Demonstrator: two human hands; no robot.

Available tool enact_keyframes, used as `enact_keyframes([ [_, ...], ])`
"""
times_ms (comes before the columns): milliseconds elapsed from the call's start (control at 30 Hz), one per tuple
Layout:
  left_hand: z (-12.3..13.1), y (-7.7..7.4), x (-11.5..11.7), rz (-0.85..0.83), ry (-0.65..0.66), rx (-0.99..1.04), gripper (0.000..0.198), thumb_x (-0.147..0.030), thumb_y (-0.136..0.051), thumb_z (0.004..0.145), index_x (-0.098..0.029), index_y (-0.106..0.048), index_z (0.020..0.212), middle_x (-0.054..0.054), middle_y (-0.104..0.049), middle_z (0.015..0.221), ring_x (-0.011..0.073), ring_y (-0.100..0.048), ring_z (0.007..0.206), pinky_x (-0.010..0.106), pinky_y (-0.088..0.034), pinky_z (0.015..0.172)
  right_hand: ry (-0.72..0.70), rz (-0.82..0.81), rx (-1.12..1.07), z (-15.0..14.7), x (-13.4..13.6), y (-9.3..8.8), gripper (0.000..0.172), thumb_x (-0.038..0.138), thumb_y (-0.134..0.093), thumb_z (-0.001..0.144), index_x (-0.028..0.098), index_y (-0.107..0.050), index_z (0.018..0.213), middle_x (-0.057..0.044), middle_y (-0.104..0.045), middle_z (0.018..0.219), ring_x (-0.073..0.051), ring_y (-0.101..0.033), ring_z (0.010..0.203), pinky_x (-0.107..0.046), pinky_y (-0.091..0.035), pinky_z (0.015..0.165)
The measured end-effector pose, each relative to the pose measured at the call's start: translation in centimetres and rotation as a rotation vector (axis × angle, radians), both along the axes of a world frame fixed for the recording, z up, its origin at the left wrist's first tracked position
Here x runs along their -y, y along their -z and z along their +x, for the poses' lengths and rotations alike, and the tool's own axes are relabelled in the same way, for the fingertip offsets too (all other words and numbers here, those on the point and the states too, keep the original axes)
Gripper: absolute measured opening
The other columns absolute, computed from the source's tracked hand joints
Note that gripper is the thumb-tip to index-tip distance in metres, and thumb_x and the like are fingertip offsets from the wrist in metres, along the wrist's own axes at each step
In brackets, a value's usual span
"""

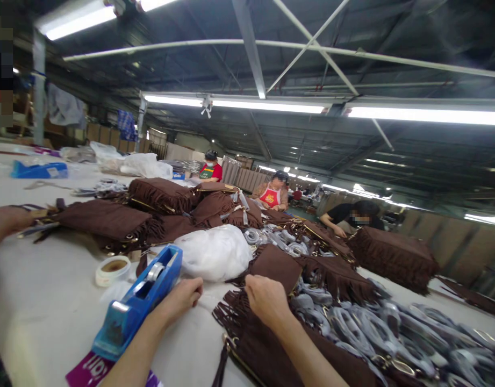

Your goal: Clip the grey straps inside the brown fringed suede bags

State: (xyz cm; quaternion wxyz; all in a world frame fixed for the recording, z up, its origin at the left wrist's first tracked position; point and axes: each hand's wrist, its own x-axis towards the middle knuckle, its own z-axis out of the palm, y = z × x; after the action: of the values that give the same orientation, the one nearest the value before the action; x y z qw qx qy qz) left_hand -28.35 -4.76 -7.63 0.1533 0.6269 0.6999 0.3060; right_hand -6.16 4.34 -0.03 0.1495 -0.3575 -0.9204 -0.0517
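My left hand point(186, 295) is closed, fingers curled together, just right of a blue tape dispenser point(144, 301) and in front of a white plastic bag point(215, 252). Whatever its fingers pinch is too small to make out. My right hand point(267, 301) is also closed, with its knuckles up, above a dark brown fringed bag point(267, 349). Its fingertips are turned away, so what they hold is hidden. Behind it lies another brown fringed bag point(277, 269). A roll of tape point(112, 270) rests left of the dispenser.
Wrapped grey straps point(364, 328) with metal clips cover the right side of the white table point(41, 301). Brown bags are stacked at centre point(162, 194) and right point(392, 255). Another person's hand point(9, 223) reaches in at left. Several co-workers stand across the table.
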Motion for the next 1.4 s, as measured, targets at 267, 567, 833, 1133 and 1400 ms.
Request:
enact_keyframes([
  [267, 2.9, -2.6, -0.1, 0.152, -0.077, -0.137, 0.024, -0.014, -0.052, 0.073, -0.019, -0.062, 0.093, 0.01, -0.065, 0.111, 0.0295, -0.05, 0.112, 0.042, -0.034, 0.099, 0.066, -0.004, -0.455, 11.2, 2.3, -0.3, 0.03, 0.029, -0.039, 0.094, 0.022, -0.047, 0.065, 0.001, -0.058, 0.06, -0.016, -0.057, 0.058, -0.025, -0.036, 0.058],
  [567, 16.7, -5.9, 1.1, -0.124, 0.407, 1.284, 0.053, -0.058, -0.068, 0.071, -0.018, -0.058, 0.102, 0.01, -0.068, 0.101, 0.006, -0.046, 0.052, 0.018, -0.016, 0.042, -0.137, 0.288, -0.175, 14.7, 9.9, 1.6, 0.024, 0.015, -0.042, 0.089, 0.021, -0.052, 0.068, -0.002, -0.06, 0.065, -0.015, -0.056, 0.057, -0.028, -0.026, 0.052],
  [833, 21.1, -8.2, 1.5, -0.233, 0.553, 0.915, 0.044, -0.061, -0.054, 0.081, -0.017, -0.053, 0.073, -0.009, -0.04, 0.047, 0.0057, -0.024, 0.04, 0.02, -0.014, 0.04, -0.093, -0.117, -0.404, 18.2, 10.7, 0.5, 0.018, 0.029, -0.05, 0.091, 0.021, -0.065, 0.097, -0.005, -0.069, 0.094, -0.019, -0.062, 0.087, -0.027, -0.044, 0.075],
  [1133, 25.8, -10.3, -0.8, -0.127, 0.765, 0.403, 0.028, -0.034, -0.041, 0.087, -0.015, -0.054, 0.069, -0.002, -0.052, 0.062, 0.0113, -0.046, 0.055, 0.023, -0.038, 0.054, -0.11, -0.399, -1.151, 18.2, 7.2, -1.4, 0.018, 0.033, -0.058, 0.088, 0.021, -0.069, 0.08, -0.001, -0.069, 0.078, -0.017, -0.062, 0.076, -0.028, -0.05, 0.076],
  [1400, 17.1, -2.5, -1.7, 0.076, 0.764, -0.46, 0.047, -0.012, -0.064, 0.07, -0.018, -0.057, 0.115, 0.014, -0.053, 0.129, 0.0302, -0.052, 0.114, 0.042, -0.042, 0.099, -0.083, -1.088, -1.37, 24.1, 6.1, -1.2, 0.033, 0.043, -0.078, 0.072, 0.017, -0.066, 0.089, 0.006, -0.053, 0.062, -0.001, -0.029, 0.04, -0.013, -0.018, 0.034],
])
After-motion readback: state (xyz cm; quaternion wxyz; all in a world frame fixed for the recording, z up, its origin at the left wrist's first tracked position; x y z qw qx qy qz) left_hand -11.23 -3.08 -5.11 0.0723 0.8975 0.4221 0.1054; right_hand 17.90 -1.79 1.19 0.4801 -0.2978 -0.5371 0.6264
